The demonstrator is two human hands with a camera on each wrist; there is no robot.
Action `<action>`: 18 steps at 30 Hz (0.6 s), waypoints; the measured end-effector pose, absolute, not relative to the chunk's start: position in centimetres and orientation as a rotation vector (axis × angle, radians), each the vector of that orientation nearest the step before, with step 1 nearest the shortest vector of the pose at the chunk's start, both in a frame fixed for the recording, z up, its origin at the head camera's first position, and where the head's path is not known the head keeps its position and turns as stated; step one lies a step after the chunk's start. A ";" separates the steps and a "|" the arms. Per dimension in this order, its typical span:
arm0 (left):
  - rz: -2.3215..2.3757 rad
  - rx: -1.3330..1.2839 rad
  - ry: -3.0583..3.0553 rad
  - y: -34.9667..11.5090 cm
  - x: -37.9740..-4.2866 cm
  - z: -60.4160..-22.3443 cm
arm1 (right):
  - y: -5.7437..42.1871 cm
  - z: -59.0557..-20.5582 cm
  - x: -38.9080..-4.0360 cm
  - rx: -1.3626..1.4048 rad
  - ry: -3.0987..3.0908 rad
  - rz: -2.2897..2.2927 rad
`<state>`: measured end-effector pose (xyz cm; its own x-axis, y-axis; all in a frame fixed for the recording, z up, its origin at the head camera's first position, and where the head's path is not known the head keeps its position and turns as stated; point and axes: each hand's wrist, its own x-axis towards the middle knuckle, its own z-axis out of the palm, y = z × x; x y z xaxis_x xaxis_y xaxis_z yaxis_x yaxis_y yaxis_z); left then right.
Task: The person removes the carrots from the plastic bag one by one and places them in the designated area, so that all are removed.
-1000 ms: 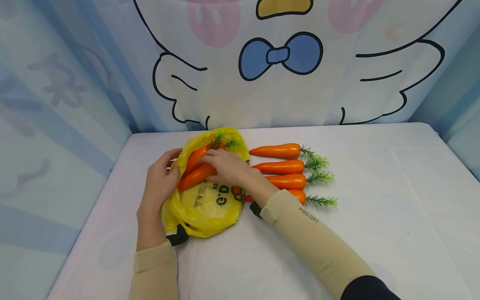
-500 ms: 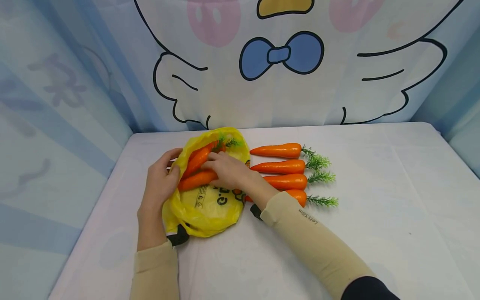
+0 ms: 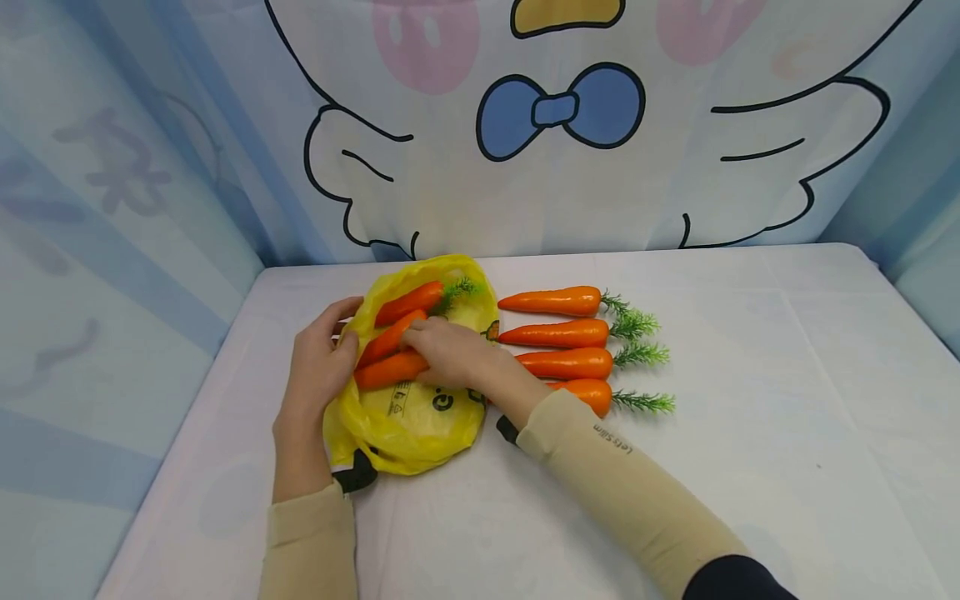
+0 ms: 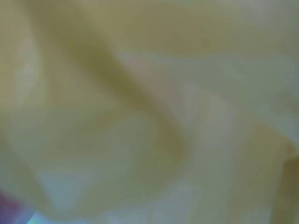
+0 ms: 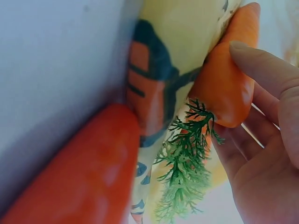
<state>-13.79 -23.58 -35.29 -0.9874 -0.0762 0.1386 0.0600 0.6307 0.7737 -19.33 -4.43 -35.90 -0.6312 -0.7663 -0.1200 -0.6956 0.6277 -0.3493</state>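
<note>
Right hand [image 3: 457,354] fingers grip front carrot [image 3: 388,371] by its thick end; axis runs to 9 o'clock, tip near left hand [image 3: 321,360], which pinches yellow bag [image 3: 420,450].

The carrots [image 3: 553,335] are glossy orange, the 4 outside the bag [image 3: 420,446] with bright green leafy tops [image 3: 637,325]. The bag is yellow, printed with black lettering [image 3: 442,402] and, in the right wrist view, an orange and dark figure [image 5: 147,93]. The tabletop [image 3: 787,400] is white. The white backdrop [image 3: 577,200] carries black outlines [image 3: 885,108], a blue bow tie [image 3: 560,108], 2 pink ovals [image 3: 426,62] and a mustard patch [image 3: 568,15]. The left curtain [image 3: 97,350] mixes pale blue and white with faint darker shapes. Both sleeves [image 3: 637,475] are beige, the right bearing dark print [image 3: 612,439].
</note>
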 end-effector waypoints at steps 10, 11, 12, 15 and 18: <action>-1.289 0.020 -2.700 -23.5 -13.9 -35.3 | -4.2 -35.7 -19.1 -1.230 2.580 -0.408; -1.288 0.019 -2.700 -23.5 -13.9 -35.3 | -4.1 -35.6 -19.1 -1.231 2.585 -0.407; -1.288 0.019 -2.699 -23.5 -13.9 -35.3 | -4.0 -35.5 -19.0 -1.232 2.589 -0.407; -1.288 0.023 -2.698 -23.5 -13.8 -35.3 | -3.7 -35.1 -18.9 -1.231 2.606 -0.410; -1.286 0.029 -2.697 -23.5 -13.8 -35.3 | -3.4 -34.8 -18.8 -1.253 2.628 -0.422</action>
